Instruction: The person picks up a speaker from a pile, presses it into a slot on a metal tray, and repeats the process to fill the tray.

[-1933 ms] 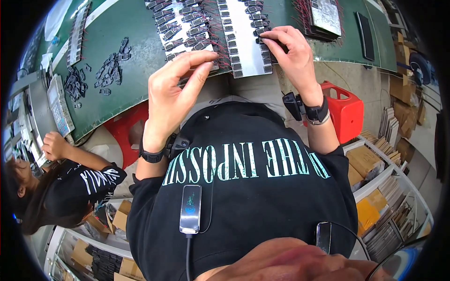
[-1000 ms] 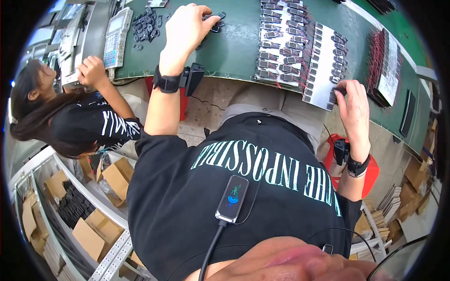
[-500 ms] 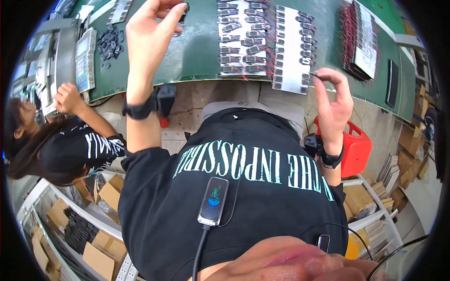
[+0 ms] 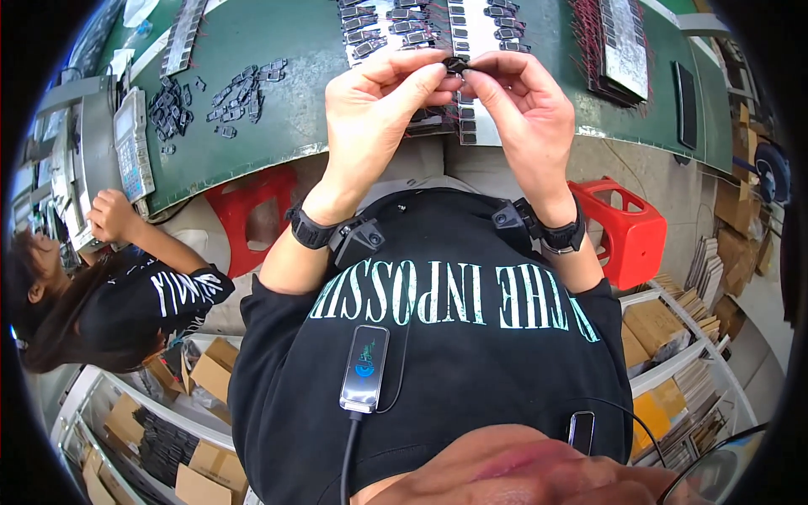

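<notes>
My left hand (image 4: 370, 114) and my right hand (image 4: 534, 114) meet over the table's near edge, both closed in a pinch. Between their fingertips is a small black rectangular part (image 4: 455, 65), partly covered by the fingers. Just beyond my hands lies a white card (image 4: 478, 38) lined with small black modules along its sides. To its left, another white card (image 4: 370, 45) bears rows of black modules with thin red wires; my left hand hides its near end.
Loose black parts (image 4: 240, 97) lie in piles on the green table (image 4: 290, 101). A stack of wired cards (image 4: 623, 59) and a black slab (image 4: 686, 105) are at right. Red stools (image 4: 644, 244) stand below. Another person's hand (image 4: 114, 215) is by a keypad device (image 4: 132, 143).
My left hand has come right and nearer from over the left table, and my right hand has moved left and farther. Their fingertips now meet at the small black part.
</notes>
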The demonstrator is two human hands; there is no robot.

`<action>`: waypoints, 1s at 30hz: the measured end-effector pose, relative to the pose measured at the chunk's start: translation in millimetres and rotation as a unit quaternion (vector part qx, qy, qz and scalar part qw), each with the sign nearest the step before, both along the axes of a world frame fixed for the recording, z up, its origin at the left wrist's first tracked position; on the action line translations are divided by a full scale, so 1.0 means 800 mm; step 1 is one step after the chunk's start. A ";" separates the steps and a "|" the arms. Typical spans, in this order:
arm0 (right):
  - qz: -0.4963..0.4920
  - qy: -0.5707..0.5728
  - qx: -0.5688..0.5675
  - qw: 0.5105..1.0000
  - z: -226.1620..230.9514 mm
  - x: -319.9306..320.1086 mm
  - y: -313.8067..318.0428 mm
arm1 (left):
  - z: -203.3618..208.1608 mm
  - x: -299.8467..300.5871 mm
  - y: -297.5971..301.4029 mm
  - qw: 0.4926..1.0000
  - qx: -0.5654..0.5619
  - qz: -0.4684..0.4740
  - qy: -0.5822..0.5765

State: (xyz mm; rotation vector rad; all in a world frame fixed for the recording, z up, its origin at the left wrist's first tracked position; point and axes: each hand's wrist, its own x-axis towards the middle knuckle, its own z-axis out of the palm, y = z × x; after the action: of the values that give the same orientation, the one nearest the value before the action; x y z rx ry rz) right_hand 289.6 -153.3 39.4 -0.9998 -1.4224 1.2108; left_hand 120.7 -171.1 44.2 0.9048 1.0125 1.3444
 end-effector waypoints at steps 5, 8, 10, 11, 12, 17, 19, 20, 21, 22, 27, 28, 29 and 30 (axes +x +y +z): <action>0.028 -0.025 -0.004 0.999 -0.005 0.007 0.007 | -0.006 -0.005 -0.001 1.000 -0.016 -0.010 0.010; 0.036 -0.084 0.039 0.995 -0.007 0.014 0.012 | -0.007 -0.005 -0.002 0.999 -0.015 -0.021 0.025; 0.056 -0.050 0.015 0.997 -0.008 0.017 0.014 | -0.007 -0.005 -0.002 0.999 -0.016 -0.024 0.025; 0.066 -0.034 0.003 0.997 -0.008 0.018 0.016 | -0.008 -0.005 -0.002 0.999 -0.014 -0.028 0.025; 0.066 -0.033 0.001 0.997 -0.007 0.021 0.018 | -0.008 -0.005 -0.001 0.999 -0.013 -0.031 0.024; 0.138 0.039 -0.112 0.983 -0.005 0.031 0.024 | -0.007 -0.001 -0.001 0.999 -0.019 -0.036 0.015; 0.142 0.055 -0.123 0.981 -0.007 0.032 0.024 | -0.007 -0.001 -0.001 0.999 -0.024 -0.036 0.014; 0.143 0.054 -0.122 0.981 -0.008 0.031 0.024 | -0.007 -0.001 -0.001 0.999 -0.025 -0.035 0.013; 0.141 0.061 -0.124 0.980 -0.008 0.031 0.023 | -0.007 0.000 -0.001 0.999 -0.025 -0.034 0.013; 0.139 0.068 -0.125 0.980 -0.009 0.032 0.022 | -0.007 0.001 -0.001 0.999 -0.025 -0.035 0.012; 0.110 0.074 -0.122 0.984 -0.006 0.026 0.016 | -0.006 0.004 -0.002 0.999 -0.026 -0.034 0.007; 0.109 0.074 -0.121 0.984 -0.006 0.027 0.016 | -0.006 0.004 -0.002 0.999 -0.027 -0.034 0.005; 0.117 0.059 -0.116 0.985 -0.006 0.028 0.017 | -0.007 0.004 -0.002 0.999 -0.027 -0.035 0.005; 0.125 0.043 -0.110 0.985 -0.006 0.030 0.018 | -0.007 0.005 -0.003 0.999 -0.023 -0.035 0.010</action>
State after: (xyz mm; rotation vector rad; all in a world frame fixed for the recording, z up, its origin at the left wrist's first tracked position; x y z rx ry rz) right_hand 313.6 -139.1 34.8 -0.9224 -1.3966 1.6056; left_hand 124.5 -173.3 38.3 0.9124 1.0135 1.2525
